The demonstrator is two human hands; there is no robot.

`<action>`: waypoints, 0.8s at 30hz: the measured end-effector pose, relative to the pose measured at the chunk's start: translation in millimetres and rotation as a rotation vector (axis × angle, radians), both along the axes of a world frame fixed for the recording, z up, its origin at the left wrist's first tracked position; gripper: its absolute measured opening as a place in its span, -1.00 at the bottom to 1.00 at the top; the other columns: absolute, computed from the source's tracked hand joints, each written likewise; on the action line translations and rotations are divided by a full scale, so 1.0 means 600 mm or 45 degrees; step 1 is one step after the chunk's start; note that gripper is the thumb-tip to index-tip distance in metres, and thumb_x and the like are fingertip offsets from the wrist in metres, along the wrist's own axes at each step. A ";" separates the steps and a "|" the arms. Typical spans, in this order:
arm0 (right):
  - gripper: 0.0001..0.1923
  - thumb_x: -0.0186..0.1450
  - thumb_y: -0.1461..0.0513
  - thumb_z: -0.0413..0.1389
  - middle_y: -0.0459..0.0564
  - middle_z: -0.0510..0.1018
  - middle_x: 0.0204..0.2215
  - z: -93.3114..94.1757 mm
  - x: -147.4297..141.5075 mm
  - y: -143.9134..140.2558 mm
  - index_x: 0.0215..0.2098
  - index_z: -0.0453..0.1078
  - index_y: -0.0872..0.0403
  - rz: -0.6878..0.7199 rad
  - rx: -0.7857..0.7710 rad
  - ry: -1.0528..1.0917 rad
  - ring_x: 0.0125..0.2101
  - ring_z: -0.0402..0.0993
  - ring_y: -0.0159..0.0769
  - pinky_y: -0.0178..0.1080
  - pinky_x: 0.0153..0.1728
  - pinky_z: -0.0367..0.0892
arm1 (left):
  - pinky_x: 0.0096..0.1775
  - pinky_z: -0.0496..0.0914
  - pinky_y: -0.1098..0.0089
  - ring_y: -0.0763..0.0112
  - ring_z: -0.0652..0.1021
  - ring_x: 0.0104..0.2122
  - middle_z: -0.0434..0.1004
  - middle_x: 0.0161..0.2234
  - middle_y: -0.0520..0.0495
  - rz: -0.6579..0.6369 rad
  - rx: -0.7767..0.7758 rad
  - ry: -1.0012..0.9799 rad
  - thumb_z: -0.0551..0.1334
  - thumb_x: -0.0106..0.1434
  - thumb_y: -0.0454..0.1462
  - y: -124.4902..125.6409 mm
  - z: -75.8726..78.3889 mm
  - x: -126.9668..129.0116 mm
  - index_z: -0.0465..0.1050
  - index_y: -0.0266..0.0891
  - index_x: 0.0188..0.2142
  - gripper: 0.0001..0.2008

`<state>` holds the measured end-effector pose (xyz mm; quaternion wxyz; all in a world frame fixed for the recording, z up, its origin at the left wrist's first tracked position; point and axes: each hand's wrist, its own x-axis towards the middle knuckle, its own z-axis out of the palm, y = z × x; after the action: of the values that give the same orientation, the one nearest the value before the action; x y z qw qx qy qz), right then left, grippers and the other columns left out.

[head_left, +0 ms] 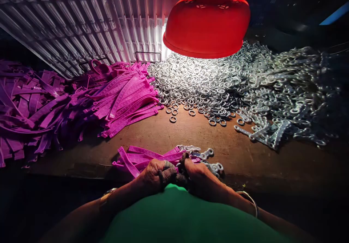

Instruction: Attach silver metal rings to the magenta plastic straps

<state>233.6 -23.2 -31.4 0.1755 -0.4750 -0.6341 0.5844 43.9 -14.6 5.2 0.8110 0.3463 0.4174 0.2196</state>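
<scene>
A small bundle of purple plastic straps (pixel 147 156) with metal rings (pixel 207 159) attached lies flat at lower centre.

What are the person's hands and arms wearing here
Both forearms are bare, with no sleeves. The left hand and right hand have dark grey woven fabric wrapped over the fingers. Each wrist carries a thin metal bangle, gold-toned on the left.

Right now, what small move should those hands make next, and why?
Probably press the two pieces together. Both hands, left and right, meet at the table edge, apparently gripping a purple strap end and a metal link, so joining them seems the likely next step.
</scene>
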 end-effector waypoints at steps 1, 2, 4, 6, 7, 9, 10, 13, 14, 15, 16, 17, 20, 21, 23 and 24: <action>-0.76 0.17 0.12 0.10 -0.05 0.38 -0.57 0.002 -0.002 0.005 -0.23 0.29 0.07 0.056 0.061 -0.037 -0.58 0.23 -0.35 -0.32 -0.57 0.02 | -0.47 0.26 0.42 0.44 0.38 -0.54 0.39 -0.56 -0.07 0.001 0.006 0.026 0.27 0.04 0.08 -0.001 -0.005 -0.001 0.46 -0.33 -0.51 -0.54; -0.76 0.15 0.14 0.12 -0.07 0.36 -0.58 0.004 -0.003 0.010 -0.26 0.26 0.08 0.122 0.121 -0.077 -0.60 0.18 -0.38 -0.33 -0.58 -0.02 | -0.49 0.25 0.42 0.46 0.36 -0.57 0.37 -0.58 -0.06 -0.005 0.023 0.054 0.26 0.04 0.08 -0.001 -0.009 -0.001 0.45 -0.33 -0.52 -0.54; -0.79 0.14 0.18 0.11 -0.12 0.30 -0.62 0.012 -0.005 0.021 -0.30 0.22 0.09 0.273 0.195 -0.144 -0.64 0.07 -0.44 -0.33 -0.60 -0.08 | -0.54 0.19 0.44 0.50 0.29 -0.62 0.30 -0.64 -0.01 -0.026 0.077 0.086 0.28 0.02 0.07 0.001 -0.014 0.001 0.41 -0.32 -0.58 -0.55; -0.83 0.16 0.21 0.08 -0.17 0.24 -0.66 0.024 -0.008 0.030 -0.33 0.20 0.09 0.400 0.211 -0.194 -0.67 -0.03 -0.48 -0.34 -0.62 -0.12 | -0.55 0.17 0.45 0.50 0.30 -0.62 0.28 -0.65 0.01 -0.054 0.106 0.057 0.32 -0.03 0.03 0.006 -0.013 0.005 0.38 -0.31 -0.62 -0.58; -0.85 0.17 0.22 0.07 -0.18 0.22 -0.67 0.031 -0.009 0.034 -0.33 0.19 0.08 0.453 0.221 -0.219 -0.67 -0.06 -0.49 -0.34 -0.62 -0.13 | -0.54 0.17 0.45 0.49 0.31 -0.60 0.29 -0.64 0.00 -0.054 0.103 0.040 0.35 -0.06 0.00 0.008 -0.011 0.007 0.37 -0.31 -0.64 -0.59; -0.89 0.17 0.26 0.06 -0.19 0.20 -0.67 0.046 -0.013 0.040 -0.36 0.18 0.08 0.515 0.249 -0.257 -0.67 -0.07 -0.49 -0.34 -0.62 -0.14 | -0.52 0.20 0.45 0.47 0.34 -0.58 0.32 -0.62 -0.01 -0.036 0.082 0.027 0.40 -0.13 -0.04 0.012 -0.006 0.011 0.37 -0.32 -0.65 -0.61; -0.89 0.17 0.26 0.06 -0.19 0.19 -0.67 0.053 -0.015 0.042 -0.37 0.18 0.08 0.539 0.272 -0.272 -0.67 -0.07 -0.49 -0.34 -0.62 -0.14 | -0.51 0.21 0.45 0.46 0.35 -0.57 0.33 -0.62 -0.01 -0.021 0.071 0.030 0.41 -0.15 -0.05 0.013 -0.004 0.011 0.37 -0.32 -0.65 -0.61; -0.90 0.21 0.24 0.03 -0.17 0.20 -0.64 0.065 -0.016 0.049 -0.39 0.16 0.09 0.559 0.343 -0.256 -0.64 -0.05 -0.48 -0.34 -0.61 -0.12 | -0.52 0.20 0.46 0.49 0.34 -0.58 0.33 -0.62 0.00 0.037 -0.009 0.024 0.40 -0.10 -0.06 0.015 0.001 0.011 0.38 -0.34 -0.63 -0.62; -0.89 0.22 0.23 0.02 -0.16 0.22 -0.62 0.066 -0.015 0.051 -0.40 0.16 0.09 0.539 0.359 -0.230 -0.63 -0.03 -0.47 -0.34 -0.60 -0.10 | -0.51 0.21 0.47 0.50 0.35 -0.57 0.34 -0.61 -0.01 0.056 -0.043 0.007 0.39 -0.07 -0.06 0.016 0.002 0.010 0.38 -0.34 -0.60 -0.63; -0.89 0.24 0.22 0.01 -0.14 0.24 -0.60 0.064 -0.012 0.053 -0.41 0.16 0.09 0.513 0.373 -0.195 -0.62 0.01 -0.47 -0.35 -0.59 -0.07 | -0.50 0.22 0.48 0.50 0.36 -0.56 0.35 -0.59 -0.01 0.061 -0.063 -0.021 0.38 -0.05 -0.07 0.018 0.003 0.009 0.38 -0.35 -0.58 -0.64; -0.88 0.25 0.22 0.00 -0.12 0.27 -0.58 0.061 -0.008 0.054 -0.41 0.17 0.09 0.477 0.392 -0.162 -0.60 0.05 -0.45 -0.35 -0.58 -0.04 | -0.48 0.23 0.48 0.51 0.37 -0.55 0.36 -0.57 -0.01 0.058 -0.070 -0.048 0.37 -0.03 -0.08 0.021 0.004 0.009 0.39 -0.36 -0.55 -0.64; -0.87 0.26 0.21 0.00 -0.11 0.30 -0.56 0.057 -0.003 0.054 -0.41 0.17 0.09 0.435 0.422 -0.136 -0.58 0.08 -0.44 -0.36 -0.56 -0.02 | -0.47 0.24 0.49 0.52 0.37 -0.54 0.36 -0.56 -0.01 0.054 -0.063 -0.073 0.36 0.00 -0.08 0.025 0.004 0.009 0.39 -0.36 -0.53 -0.65; -0.86 0.29 0.18 -0.01 -0.04 0.38 -0.47 0.043 0.013 0.054 -0.38 0.21 0.09 0.316 0.528 -0.134 -0.54 0.19 -0.41 -0.35 -0.51 0.09 | -0.47 0.26 0.49 0.50 0.39 -0.53 0.39 -0.53 -0.02 0.017 0.068 -0.071 0.25 0.12 -0.03 0.040 -0.003 0.017 0.40 -0.33 -0.47 -0.64; -0.85 0.29 0.16 0.01 -0.02 0.41 -0.44 0.038 0.019 0.054 -0.36 0.23 0.08 0.293 0.569 -0.156 -0.51 0.23 -0.39 -0.35 -0.48 0.13 | -0.47 0.28 0.48 0.48 0.40 -0.52 0.42 -0.52 -0.03 -0.010 0.167 -0.011 0.21 0.15 -0.01 0.044 -0.008 0.023 0.42 -0.32 -0.46 -0.63; -0.81 0.25 0.12 0.06 0.02 0.46 -0.38 0.027 0.036 0.059 -0.30 0.28 0.08 0.274 0.651 -0.218 -0.45 0.33 -0.33 -0.33 -0.44 0.19 | -0.43 0.32 0.47 0.41 0.45 -0.47 0.48 -0.47 -0.07 -0.117 0.485 0.193 0.16 0.20 -0.02 0.051 -0.021 0.039 0.48 -0.28 -0.41 -0.64; -0.79 0.24 0.10 0.07 0.04 0.48 -0.36 0.021 0.047 0.064 -0.27 0.29 0.08 0.243 0.697 -0.257 -0.42 0.36 -0.29 -0.32 -0.42 0.22 | -0.41 0.34 0.46 0.38 0.47 -0.44 0.50 -0.45 -0.08 -0.171 0.679 0.330 0.14 0.22 -0.04 0.053 -0.028 0.047 0.52 -0.25 -0.38 -0.66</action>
<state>261.8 15.4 -18.7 0.1774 -0.4039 -0.8240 0.3556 72.2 17.5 -11.8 0.6441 0.5989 0.4213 0.2211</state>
